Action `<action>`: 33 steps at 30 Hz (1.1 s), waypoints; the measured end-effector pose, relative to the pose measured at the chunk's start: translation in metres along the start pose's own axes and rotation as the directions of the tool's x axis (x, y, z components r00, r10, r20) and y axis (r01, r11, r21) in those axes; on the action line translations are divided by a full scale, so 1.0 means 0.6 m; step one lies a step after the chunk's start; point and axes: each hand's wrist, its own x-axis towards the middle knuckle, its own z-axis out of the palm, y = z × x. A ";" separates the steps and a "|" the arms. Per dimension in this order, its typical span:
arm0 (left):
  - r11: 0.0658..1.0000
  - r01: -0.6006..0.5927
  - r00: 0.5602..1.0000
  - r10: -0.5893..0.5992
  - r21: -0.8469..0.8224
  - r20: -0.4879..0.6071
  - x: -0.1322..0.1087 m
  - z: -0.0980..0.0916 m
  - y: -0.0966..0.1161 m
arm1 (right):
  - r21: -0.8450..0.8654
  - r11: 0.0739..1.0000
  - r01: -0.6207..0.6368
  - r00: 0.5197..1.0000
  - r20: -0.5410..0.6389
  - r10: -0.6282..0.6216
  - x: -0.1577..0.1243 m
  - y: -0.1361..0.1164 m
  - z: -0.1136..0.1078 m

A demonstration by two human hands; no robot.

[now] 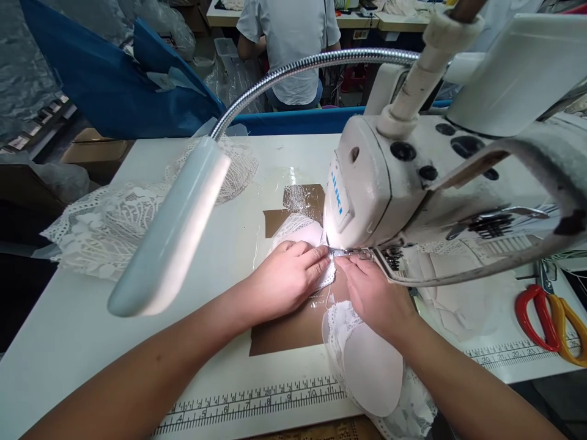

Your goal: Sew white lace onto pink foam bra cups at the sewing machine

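My left hand lies flat with fingers pressing a white lace-trimmed pale pink padded cup piece against the table, just left of the needle of a white sewing machine. My right hand pinches the lace edge at the presser foot, fingertips almost touching the left hand's. The padded cup trails from under my right wrist toward the table's front edge. The needle itself is hidden by the machine head.
A gooseneck lamp hangs over the white table at left. A pile of white lace pieces sits at the back left. Red and yellow scissors lie at right. A person in a light shirt sits beyond the table.
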 end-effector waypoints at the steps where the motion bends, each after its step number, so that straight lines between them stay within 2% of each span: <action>1: 1.000 -0.005 1.000 0.005 -0.016 -0.005 -0.001 -0.001 -0.002 | 0.018 1.000 -0.025 1.000 0.003 0.025 -0.003 0.003 0.003; 4: 0.997 -0.010 1.000 0.008 -0.071 -0.019 -0.003 -0.003 -0.005 | 0.052 0.996 -0.072 0.997 0.022 0.071 -0.009 0.008 0.008; 8: 0.991 -0.016 1.000 0.014 -0.131 -0.020 -0.003 -0.006 -0.005 | 0.073 0.995 -0.075 0.997 0.028 0.073 -0.009 0.006 0.006; 14: 0.991 -0.038 0.999 0.037 -0.125 -0.008 -0.001 -0.009 0.000 | 0.112 0.990 -0.082 0.996 0.045 0.077 0.001 -0.001 -0.002; 22: 0.992 -0.044 0.997 0.036 -0.121 -0.068 -0.003 -0.007 0.003 | 0.080 0.996 0.032 0.999 0.035 -0.035 0.011 -0.006 -0.010; 26: 0.992 -0.041 0.998 0.036 -0.117 -0.044 -0.001 -0.008 -0.001 | 0.034 0.999 0.025 1.000 0.019 -0.025 0.010 -0.010 -0.012; 33: 0.992 -0.034 0.997 0.026 -0.118 -0.069 0.002 -0.005 -0.009 | 0.080 0.996 0.034 0.994 0.100 -0.042 0.014 0.000 -0.008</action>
